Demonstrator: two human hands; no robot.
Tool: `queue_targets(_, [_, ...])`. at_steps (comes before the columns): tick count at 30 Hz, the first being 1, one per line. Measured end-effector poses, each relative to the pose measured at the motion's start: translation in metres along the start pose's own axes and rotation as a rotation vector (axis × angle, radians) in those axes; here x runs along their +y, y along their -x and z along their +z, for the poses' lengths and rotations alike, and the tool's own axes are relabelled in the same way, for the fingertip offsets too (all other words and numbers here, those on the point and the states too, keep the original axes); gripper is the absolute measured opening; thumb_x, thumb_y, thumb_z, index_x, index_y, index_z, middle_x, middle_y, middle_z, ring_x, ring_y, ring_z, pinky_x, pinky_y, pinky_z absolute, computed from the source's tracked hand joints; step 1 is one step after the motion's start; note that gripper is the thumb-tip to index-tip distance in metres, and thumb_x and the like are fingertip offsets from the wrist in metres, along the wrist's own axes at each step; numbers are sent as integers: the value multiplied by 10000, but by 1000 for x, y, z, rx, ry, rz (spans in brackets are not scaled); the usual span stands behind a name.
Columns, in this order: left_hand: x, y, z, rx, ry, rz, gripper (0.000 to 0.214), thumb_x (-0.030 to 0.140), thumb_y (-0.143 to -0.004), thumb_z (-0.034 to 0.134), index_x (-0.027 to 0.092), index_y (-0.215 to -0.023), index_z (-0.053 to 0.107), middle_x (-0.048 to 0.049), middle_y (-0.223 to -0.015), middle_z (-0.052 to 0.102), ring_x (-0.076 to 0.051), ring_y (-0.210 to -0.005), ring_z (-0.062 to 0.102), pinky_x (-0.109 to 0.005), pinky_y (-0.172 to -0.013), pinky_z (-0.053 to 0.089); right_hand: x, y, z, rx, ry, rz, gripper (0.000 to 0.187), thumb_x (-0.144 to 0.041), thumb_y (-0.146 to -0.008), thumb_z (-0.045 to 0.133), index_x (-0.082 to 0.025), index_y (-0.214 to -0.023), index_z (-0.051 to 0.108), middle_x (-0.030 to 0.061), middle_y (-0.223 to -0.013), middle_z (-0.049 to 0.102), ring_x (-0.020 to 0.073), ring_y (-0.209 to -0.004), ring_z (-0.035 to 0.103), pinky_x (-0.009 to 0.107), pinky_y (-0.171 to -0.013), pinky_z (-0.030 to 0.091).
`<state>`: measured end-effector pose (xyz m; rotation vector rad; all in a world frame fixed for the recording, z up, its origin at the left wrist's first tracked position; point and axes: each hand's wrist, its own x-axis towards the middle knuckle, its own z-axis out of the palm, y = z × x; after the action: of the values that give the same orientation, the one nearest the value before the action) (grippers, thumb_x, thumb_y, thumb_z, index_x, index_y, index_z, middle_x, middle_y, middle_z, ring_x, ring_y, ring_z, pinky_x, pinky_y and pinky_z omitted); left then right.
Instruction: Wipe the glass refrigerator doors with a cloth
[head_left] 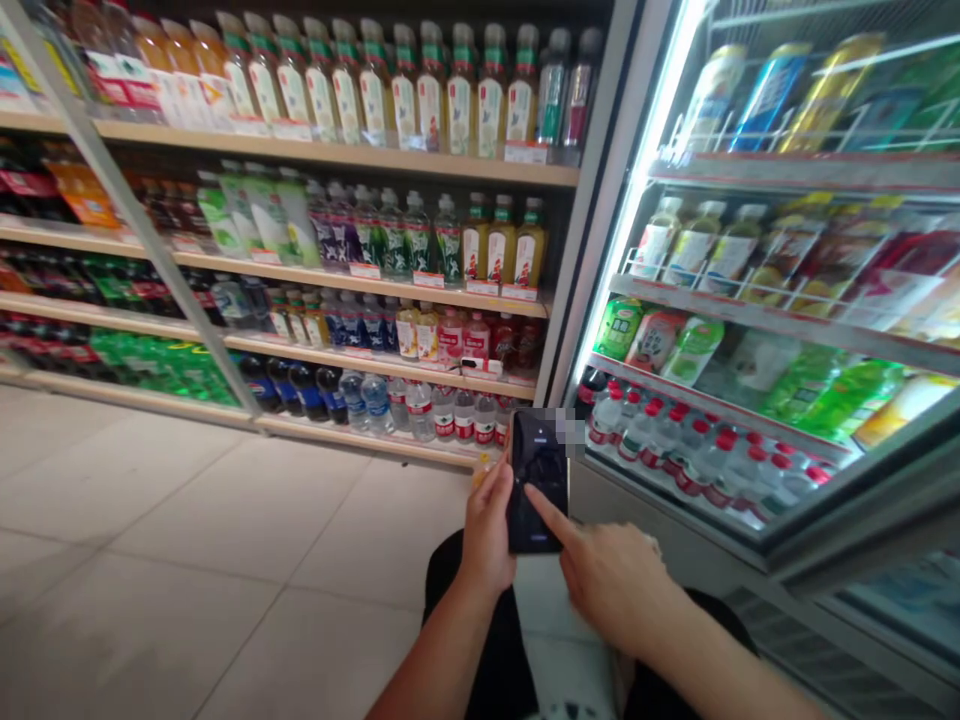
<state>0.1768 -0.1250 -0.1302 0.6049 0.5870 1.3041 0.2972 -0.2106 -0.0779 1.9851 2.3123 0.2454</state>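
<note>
Head: left hand (486, 520) holds phone (538, 450); tiled floor (187, 530), drink shelves (337, 153), lit fridge (705, 555).

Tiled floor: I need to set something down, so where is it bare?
The open patch is the tiled floor, with the drinks shelves along its far side and the left forearm on its right. It is crowded on those shelves, in the cooler, and where the left hand holds the phone, with the right hand at its screen.
</note>
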Motion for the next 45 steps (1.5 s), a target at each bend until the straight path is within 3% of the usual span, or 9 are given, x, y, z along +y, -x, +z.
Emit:
queue_targets(11, [2, -3, 7, -18, 25, -36, 553, 461, -762, 782, 212, -1242, 668, -87, -1276, 682, -268, -1199, 620, -352, -984, 507, 15, 21, 22, 51, -80, -24, 740, -172, -853, 491, -384, -1540, 317, 14, -744, 766, 241, -572, 712, 262, -481, 363])
queue_targets(14, [0, -7, 6, 2, 41, -44, 542, 446, -745, 800, 205, -1215, 679, -75, -1190, 718, -237, -1087, 670, -311, -888, 537, 28, 28, 22, 77, -305, 51, 590, -160, -871, 444, -321, -1433, 527, 25, -788, 773, 205, -649, 721, 260, -558, 420])
queue_targets(18, [1, -11, 7, 11, 64, -45, 501, 418, -704, 835, 197, -1136, 708, -50, -1085, 746, -189, -921, 703, -262, -771, 544, 43, 35, 25, 88, -651, 168, 458, -249, -938, 370, -240, -1290, 662, 4, -646, 709, 156, -540, 630, 250, -550, 400])
queue_targets(23, [3, -14, 10, -8, 86, -66, 485, 399, -689, 844, 195, -1110, 715, -51, -1072, 753, -193, -914, 708, -266, -771, 545, 43, 28, 51, -55, -934, 212, 489, -466, -968, 415, -170, -1273, 655, -20, -531, 589, 143, -485, 522, 236, -482, 339])
queue_targets(26, [2, -15, 10, -8, 88, -70, 489, 394, -675, 850, 196, -1102, 718, -57, -1115, 746, -228, -1000, 699, -300, -836, 541, 39, 20, 65, -93, -1167, 185, 627, -605, -934, 469, -159, -1356, 597, -13, -596, 617, 142, -529, 541, 240, -530, 429])
queue_targets(29, [-1, -16, 8, 2, 86, -62, 484, 391, -663, 855, 190, -1083, 722, -61, -1113, 747, -245, -1019, 695, -322, -857, 539, 34, 14, 66, -42, -1320, 133, 686, -674, -900, 500, -181, -1366, 603, 67, -890, 731, 220, -840, 669, 362, -833, 542])
queue_targets(31, [-3, -16, 6, -2, 82, -67, 500, 408, -680, 843, 192, -1112, 714, -66, -1108, 748, -241, -983, 703, -326, -830, 545, 31, 10, 62, -21, -1390, 40, 636, -651, -925, 482, -209, -1365, 610, 92, -1120, 720, 261, -1090, 639, 438, -1052, 448])
queue_targets(33, [-4, -16, 4, -11, 76, -84, 521, 427, -702, 827, 197, -1152, 701, -67, -1105, 749, -227, -931, 712, -316, -787, 547, 28, 7, 59, -32, -1448, -50, 572, -602, -963, 451, -240, -1381, 596, 79, -1224, 689, 258, -1159, 612, 454, -1125, 376])
queue_targets(45, [-5, -17, -2, 5, 57, -111, 508, 467, -706, 820, 197, -1121, 707, -62, -1071, 753, -222, -883, 711, -311, -766, 528, 19, 3, 69, -91, -1641, -53, 501, -579, -966, 479, -270, -1332, 627, 49, -1117, 704, 243, -1064, 637, 436, -1056, 449])
